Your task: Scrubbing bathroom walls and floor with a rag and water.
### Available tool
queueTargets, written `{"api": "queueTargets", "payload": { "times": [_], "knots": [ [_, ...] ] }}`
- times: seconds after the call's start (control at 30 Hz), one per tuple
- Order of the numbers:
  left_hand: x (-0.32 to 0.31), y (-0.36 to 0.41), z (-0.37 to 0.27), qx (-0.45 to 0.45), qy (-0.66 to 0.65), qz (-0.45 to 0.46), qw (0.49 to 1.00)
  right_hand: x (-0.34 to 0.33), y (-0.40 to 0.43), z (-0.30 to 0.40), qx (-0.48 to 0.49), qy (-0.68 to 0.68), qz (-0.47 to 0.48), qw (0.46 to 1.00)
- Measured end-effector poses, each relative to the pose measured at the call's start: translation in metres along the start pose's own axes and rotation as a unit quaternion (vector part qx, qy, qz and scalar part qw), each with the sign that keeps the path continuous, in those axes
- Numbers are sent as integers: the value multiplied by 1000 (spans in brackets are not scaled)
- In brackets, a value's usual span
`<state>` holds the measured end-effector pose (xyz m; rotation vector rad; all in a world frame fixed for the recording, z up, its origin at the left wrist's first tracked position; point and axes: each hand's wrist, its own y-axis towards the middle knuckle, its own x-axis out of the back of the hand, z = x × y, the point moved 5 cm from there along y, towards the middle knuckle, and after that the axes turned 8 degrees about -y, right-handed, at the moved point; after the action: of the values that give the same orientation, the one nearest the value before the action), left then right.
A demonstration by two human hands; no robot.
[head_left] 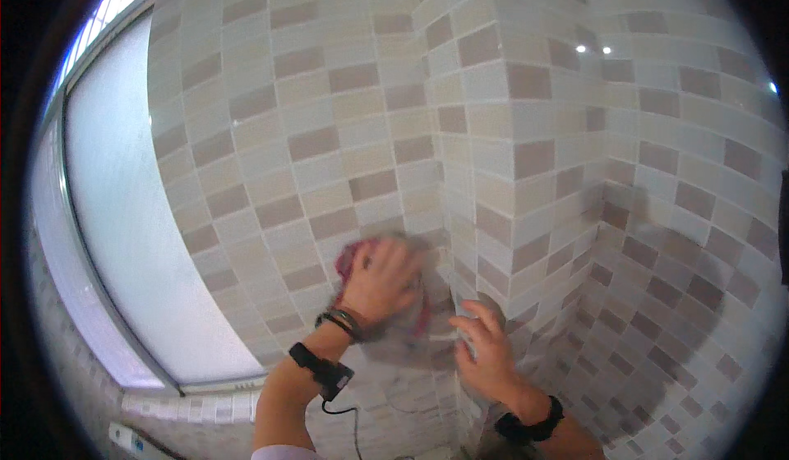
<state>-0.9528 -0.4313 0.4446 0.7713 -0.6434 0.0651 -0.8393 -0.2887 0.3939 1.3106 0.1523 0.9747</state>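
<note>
My left hand point(382, 281) is flattened over a red cloth point(346, 259) against the tiled wall point(320, 146). Both hand and cloth are blurred, and most of the cloth is hidden beneath the palm and fingers. Lower and to the right, my right hand point(487, 349) has its fingers apart and bent, with nothing seen in them. It is close to the inner corner beside the projecting tiled column point(511, 213); whether its fingertips touch the tiles I cannot tell. Dark bands circle both wrists.
A frosted window point(123, 170) in a metal frame takes up the left side, with a tiled sill point(191, 404) under it. A white device point(132, 438) sits at the lower left. From my left wrist strap hangs a thin black cable point(356, 426). Shadows darken the right wall point(653, 312).
</note>
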Motion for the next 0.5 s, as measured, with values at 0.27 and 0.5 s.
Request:
{"api": "queueTargets", "payload": {
  "times": [0.27,0.5],
  "knots": [
    [-54,-113,-59,-155,-81,202,964,40,-37,-12,-60,-18,31,998],
    [46,-30,37,44,-78,-13,996,58,-19,-12,60,-145,-46,987]
  ]
}}
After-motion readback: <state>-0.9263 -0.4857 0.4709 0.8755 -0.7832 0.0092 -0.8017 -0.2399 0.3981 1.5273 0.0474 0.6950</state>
